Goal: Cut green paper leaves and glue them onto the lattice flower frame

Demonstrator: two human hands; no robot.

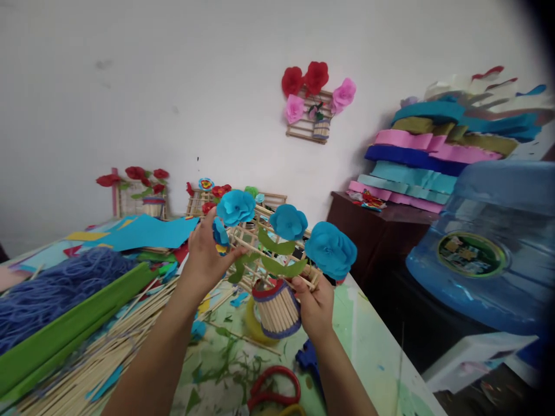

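Observation:
Between my two hands a wooden stick lattice (243,238) is held up, tilted, above the table. Blue paper flowers (288,222) and green paper leaves (284,267) sit on it. A small basket of sticks (277,311) with purple bands and a red rim hangs at its lower front. My left hand (212,245) grips the lattice's left side, thumb in front and fingers partly hidden behind the flowers. My right hand (315,301) pinches the lower right corner, beside the basket and under the largest flower. A yellow tape roll (255,323) lies just below the basket.
Red-handled scissors (275,386) and green scraps lie in front. Thin sticks (108,346), green paper (78,318) and purple string (56,286) cover the left. A water jug (485,242) and stacked crepe paper (416,144) stand right. Another flower lattice (309,124) hangs on the wall.

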